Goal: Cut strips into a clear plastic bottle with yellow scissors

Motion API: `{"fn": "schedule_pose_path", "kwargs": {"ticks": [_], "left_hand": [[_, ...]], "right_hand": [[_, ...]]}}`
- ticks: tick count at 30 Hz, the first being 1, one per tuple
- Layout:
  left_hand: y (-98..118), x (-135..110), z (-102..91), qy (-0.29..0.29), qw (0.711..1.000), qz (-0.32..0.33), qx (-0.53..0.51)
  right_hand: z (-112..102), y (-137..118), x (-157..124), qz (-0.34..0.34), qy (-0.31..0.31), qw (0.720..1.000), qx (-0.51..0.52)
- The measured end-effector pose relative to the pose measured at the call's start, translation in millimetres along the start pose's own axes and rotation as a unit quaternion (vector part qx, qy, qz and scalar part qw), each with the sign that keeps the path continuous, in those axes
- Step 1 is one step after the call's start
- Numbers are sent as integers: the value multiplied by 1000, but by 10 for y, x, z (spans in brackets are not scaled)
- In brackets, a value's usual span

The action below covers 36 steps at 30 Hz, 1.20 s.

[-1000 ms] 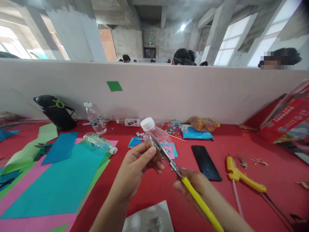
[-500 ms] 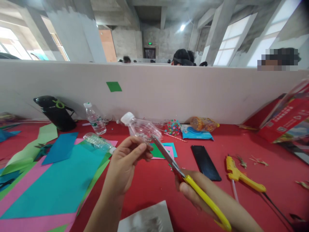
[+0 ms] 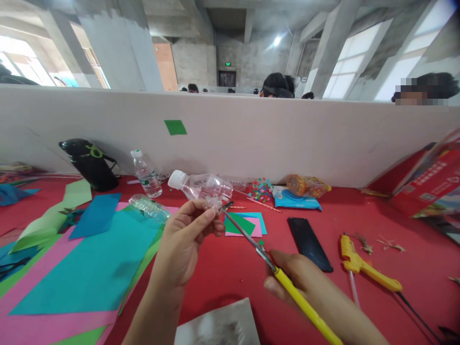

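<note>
My left hand [image 3: 187, 242] is closed on a small clear plastic bottle [image 3: 201, 186] with a white cap, held on its side above the red table, cap pointing left. My right hand [image 3: 298, 278] grips yellow-handled scissors [image 3: 273, 273]. The blades point up and left, and their tips touch the bottle close to my left fingers. Small green, pink and blue paper squares [image 3: 246, 224] lie on the table just beyond the blades.
Large sheets of coloured paper [image 3: 82, 268] cover the left of the red table [image 3: 223, 273]. A black phone [image 3: 309, 243] and a yellow glue gun [image 3: 366, 270] lie to the right. Two bottles [image 3: 145, 175] and a black bag [image 3: 91, 165] stand by the white partition [image 3: 251, 139]. People sit beyond it.
My left hand has tipped the bottle from nearly upright to lying sideways with the cap to the left. The scissors have stayed at the bottle, blades now flatter.
</note>
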<state>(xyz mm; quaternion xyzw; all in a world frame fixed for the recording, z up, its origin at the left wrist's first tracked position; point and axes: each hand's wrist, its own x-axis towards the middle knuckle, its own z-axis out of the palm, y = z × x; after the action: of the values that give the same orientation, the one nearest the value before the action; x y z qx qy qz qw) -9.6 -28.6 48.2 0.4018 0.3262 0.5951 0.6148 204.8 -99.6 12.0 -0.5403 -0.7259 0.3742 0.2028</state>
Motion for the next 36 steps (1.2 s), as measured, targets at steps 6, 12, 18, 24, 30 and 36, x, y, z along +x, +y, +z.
{"fn": "schedule_pose_path", "kwargs": {"ticks": [6,12,18,24,30,36], "left_hand": [[5,-15,-18,-31,999,-22,31],[4,-31,-14,-59,997,-22,43],[18,-32,-9,-71,996,-20,49],[40,-34,-51,-77,995,-28,62],[50,-30,-81,-93,988,-45,115],[57,-23,-53,-124,976,-78,159]], "right_hand": [[9,22,2,-9,-11,1000,17],[39,32,-16,-14,2,1000,13],[86,40,-13,-12,-2,1000,11],[94,102,30,-8,-6,1000,3],[73,68,11,4,-5,1000,-22],[57,9,-1,12,1,1000,-19]]}}
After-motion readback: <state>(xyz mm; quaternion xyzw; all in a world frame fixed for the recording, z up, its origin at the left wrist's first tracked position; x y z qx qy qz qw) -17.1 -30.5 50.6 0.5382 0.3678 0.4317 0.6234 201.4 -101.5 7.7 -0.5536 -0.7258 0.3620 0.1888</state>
